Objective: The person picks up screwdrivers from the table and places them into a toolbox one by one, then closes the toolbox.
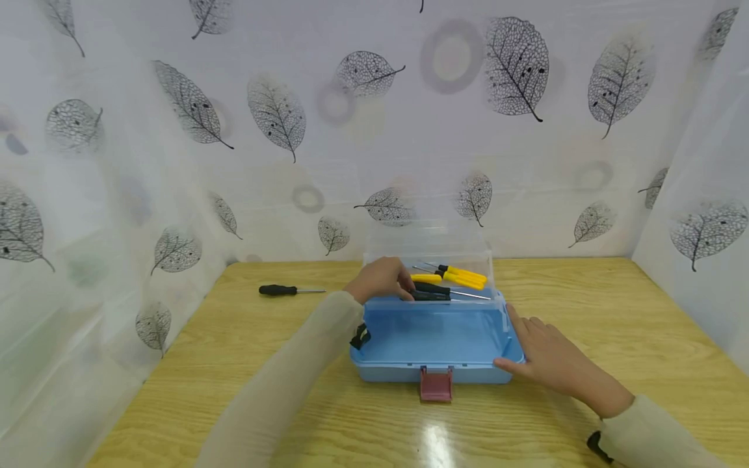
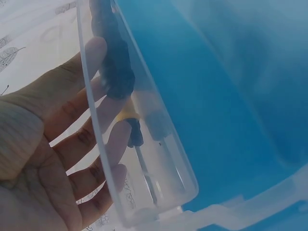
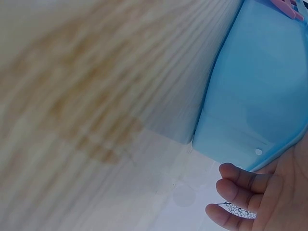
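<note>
My left hand (image 1: 383,279) reaches over the clear raised tray (image 1: 433,305) of a light blue toolbox (image 1: 386,374). Its fingers are spread at the butt ends of black-handled screwdrivers (image 1: 432,288). Through the tray wall in the left wrist view, the thumb tip meets a black handle (image 2: 113,57); part of the index finger is hidden behind it. Yellow-handled screwdrivers (image 1: 465,278) lie farther back. My right hand (image 1: 550,354) rests against the toolbox's right end, thumb along the front corner and fingers extended, three of them apart from the wall in the right wrist view.
A black screwdriver (image 1: 277,290) lies on the wooden table (image 1: 292,403) to the toolbox's left. The clear lid (image 1: 430,244) stands raised at the back. A pink latch (image 1: 436,387) hangs off the front. Leaf-printed sheeting (image 1: 409,143) encloses the table's back and sides.
</note>
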`<act>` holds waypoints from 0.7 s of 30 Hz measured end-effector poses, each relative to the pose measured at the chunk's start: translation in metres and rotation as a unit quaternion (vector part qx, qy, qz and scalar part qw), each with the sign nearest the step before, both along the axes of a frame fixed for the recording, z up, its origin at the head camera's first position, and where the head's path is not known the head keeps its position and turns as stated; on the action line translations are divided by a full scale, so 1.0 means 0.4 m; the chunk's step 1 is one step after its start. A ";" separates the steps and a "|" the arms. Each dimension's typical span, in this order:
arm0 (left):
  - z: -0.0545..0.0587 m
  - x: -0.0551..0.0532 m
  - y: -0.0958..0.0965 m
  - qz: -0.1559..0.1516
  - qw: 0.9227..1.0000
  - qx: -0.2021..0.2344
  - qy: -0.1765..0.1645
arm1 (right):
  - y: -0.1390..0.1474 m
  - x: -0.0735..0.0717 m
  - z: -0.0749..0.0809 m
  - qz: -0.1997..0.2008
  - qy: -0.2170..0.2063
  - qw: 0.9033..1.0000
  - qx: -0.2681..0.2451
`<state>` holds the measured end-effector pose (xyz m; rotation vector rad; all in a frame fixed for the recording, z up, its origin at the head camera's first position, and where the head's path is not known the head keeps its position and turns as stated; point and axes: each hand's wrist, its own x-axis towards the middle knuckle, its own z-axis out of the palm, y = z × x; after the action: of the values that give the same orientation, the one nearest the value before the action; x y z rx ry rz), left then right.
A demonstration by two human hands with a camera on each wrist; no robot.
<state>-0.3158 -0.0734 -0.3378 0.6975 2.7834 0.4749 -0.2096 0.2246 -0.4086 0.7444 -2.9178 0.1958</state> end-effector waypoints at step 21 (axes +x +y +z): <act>0.014 0.002 -0.028 0.007 1.000 0.021 0.002 | 0.000 0.001 -0.001 0.001 0.002 1.000 0.002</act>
<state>-0.3151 -0.0846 -0.3324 0.6885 2.7920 0.5374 -0.2094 0.2245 -0.4090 0.7488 -2.9136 0.1877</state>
